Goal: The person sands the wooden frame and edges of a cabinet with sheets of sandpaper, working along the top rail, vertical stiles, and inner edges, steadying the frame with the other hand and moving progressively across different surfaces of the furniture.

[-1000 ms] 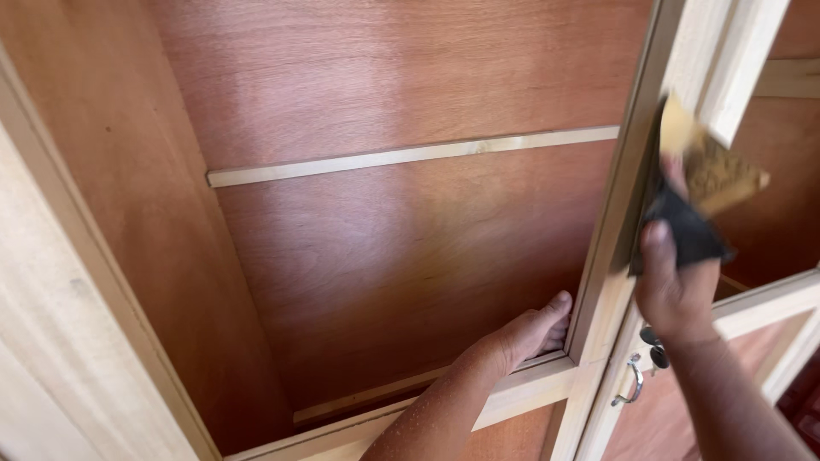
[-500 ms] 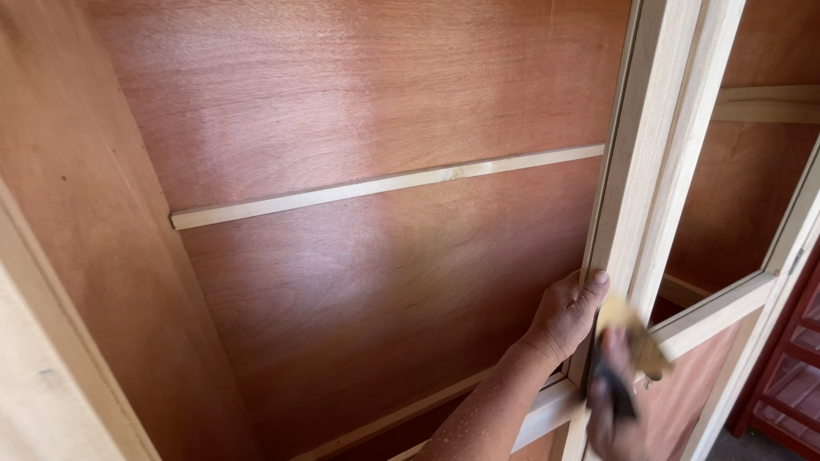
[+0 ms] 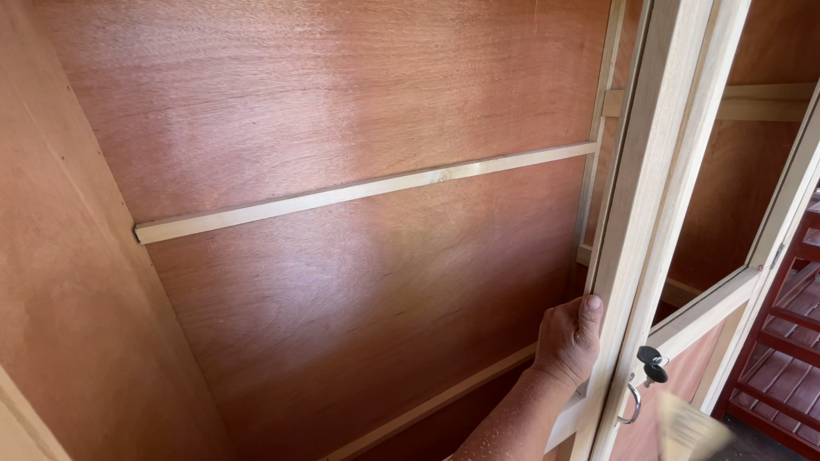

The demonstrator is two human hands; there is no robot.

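Left hand clenched on the pale door stile at five o'clock — brace firmly, stroke sandpaper along the grain; right fingers unseen.

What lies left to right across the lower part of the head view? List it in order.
Plywood side panel → plywood back panel → left hand gripping the pale wooden door frame → key in the lock → blurred sheet of sandpaper → red slatted rack.
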